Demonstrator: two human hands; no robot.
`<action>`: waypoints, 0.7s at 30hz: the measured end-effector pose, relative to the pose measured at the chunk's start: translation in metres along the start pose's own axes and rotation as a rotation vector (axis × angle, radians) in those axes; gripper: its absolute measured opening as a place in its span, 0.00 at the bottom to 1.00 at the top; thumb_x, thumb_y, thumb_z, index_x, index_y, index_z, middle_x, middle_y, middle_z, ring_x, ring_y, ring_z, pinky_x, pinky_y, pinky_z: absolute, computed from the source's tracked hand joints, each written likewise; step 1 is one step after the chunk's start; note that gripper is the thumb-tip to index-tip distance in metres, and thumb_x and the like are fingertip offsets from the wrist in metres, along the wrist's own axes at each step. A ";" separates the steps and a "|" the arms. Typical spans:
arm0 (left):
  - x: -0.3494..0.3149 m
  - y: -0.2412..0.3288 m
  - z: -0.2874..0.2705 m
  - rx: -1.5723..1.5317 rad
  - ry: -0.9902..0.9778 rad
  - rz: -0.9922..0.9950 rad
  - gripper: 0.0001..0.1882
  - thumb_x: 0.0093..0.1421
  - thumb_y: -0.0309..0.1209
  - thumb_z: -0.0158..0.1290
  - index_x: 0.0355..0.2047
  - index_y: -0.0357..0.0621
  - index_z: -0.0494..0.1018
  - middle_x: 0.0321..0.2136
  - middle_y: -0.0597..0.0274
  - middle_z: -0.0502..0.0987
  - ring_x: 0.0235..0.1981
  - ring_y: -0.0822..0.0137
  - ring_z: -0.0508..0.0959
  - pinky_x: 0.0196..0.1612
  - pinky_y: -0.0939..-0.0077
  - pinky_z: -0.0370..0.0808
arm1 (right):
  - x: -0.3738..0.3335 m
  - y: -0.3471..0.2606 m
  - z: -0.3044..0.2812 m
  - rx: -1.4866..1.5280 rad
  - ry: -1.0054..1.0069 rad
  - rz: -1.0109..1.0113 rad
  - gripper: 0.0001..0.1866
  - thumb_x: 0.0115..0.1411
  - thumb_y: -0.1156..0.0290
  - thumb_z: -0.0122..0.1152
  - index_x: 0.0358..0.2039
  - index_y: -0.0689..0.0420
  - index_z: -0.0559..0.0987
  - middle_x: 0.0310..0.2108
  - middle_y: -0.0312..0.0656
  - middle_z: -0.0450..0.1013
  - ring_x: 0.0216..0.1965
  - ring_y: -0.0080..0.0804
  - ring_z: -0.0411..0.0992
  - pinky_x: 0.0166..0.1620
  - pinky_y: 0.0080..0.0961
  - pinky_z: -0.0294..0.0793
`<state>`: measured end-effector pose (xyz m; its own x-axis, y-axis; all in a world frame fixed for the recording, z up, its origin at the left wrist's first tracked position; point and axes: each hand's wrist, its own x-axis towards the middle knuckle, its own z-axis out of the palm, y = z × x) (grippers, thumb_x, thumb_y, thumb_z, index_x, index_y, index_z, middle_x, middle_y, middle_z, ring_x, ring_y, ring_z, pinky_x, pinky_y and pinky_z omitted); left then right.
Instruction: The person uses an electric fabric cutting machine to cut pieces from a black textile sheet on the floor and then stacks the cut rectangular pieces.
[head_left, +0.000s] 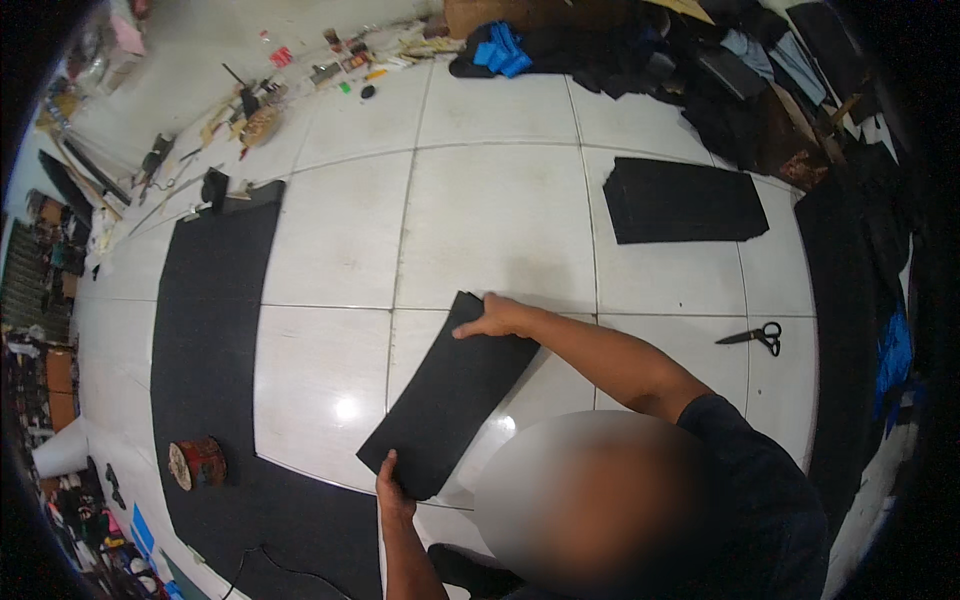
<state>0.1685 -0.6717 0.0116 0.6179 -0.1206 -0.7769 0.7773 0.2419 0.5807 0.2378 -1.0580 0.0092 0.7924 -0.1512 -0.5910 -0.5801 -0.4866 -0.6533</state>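
Between left grip (396, 494) and right grip (497, 316), black panel (452, 395), ends held

A glossy white tiled floor (500, 210) carries a long black sheet with a stepped edge (208, 330) at left, a flat, roughly rectangular black piece (685, 200) at upper right, and black-handled scissors (757, 337) below that piece.

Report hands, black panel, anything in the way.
Left hand, right hand: fingers gripping opposite ends of black panel. Panel slanted over white floor tiles. Scissors right, tin left, both apart from panel.
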 end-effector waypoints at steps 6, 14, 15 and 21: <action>0.008 -0.008 0.003 0.093 0.065 0.195 0.27 0.52 0.27 0.60 0.53 0.35 0.68 0.46 0.55 0.75 0.46 0.58 0.76 0.52 0.65 0.71 | -0.023 0.038 0.006 0.101 -0.056 -0.136 0.49 0.46 0.51 0.73 0.59 0.72 0.61 0.55 0.63 0.65 0.57 0.50 0.66 0.58 0.36 0.66; -0.022 0.045 0.047 0.309 -0.053 0.737 0.25 0.50 0.22 0.64 0.49 0.39 0.71 0.44 0.60 0.77 0.45 0.66 0.75 0.52 0.72 0.70 | -0.127 0.041 0.004 0.554 0.324 -0.317 0.43 0.50 0.59 0.74 0.58 0.69 0.63 0.51 0.52 0.71 0.53 0.38 0.69 0.58 0.32 0.67; -0.024 0.048 0.054 0.264 -0.079 0.715 0.25 0.50 0.22 0.63 0.49 0.38 0.71 0.45 0.60 0.77 0.45 0.66 0.75 0.53 0.71 0.69 | -0.137 0.040 -0.005 0.511 0.385 -0.390 0.36 0.51 0.62 0.74 0.54 0.66 0.66 0.48 0.47 0.73 0.50 0.33 0.70 0.55 0.29 0.69; 0.015 0.030 0.042 0.326 -0.187 0.637 0.25 0.49 0.21 0.62 0.50 0.39 0.71 0.44 0.61 0.76 0.48 0.63 0.74 0.56 0.67 0.67 | -0.115 0.099 -0.009 0.693 0.258 -0.484 0.30 0.50 0.76 0.72 0.51 0.57 0.66 0.43 0.36 0.72 0.47 0.23 0.69 0.51 0.23 0.71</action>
<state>0.2058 -0.7068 0.0280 0.9483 -0.2211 -0.2278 0.2389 0.0245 0.9707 0.0910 -1.0965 0.0161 0.9501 -0.2938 -0.1044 -0.0872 0.0713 -0.9936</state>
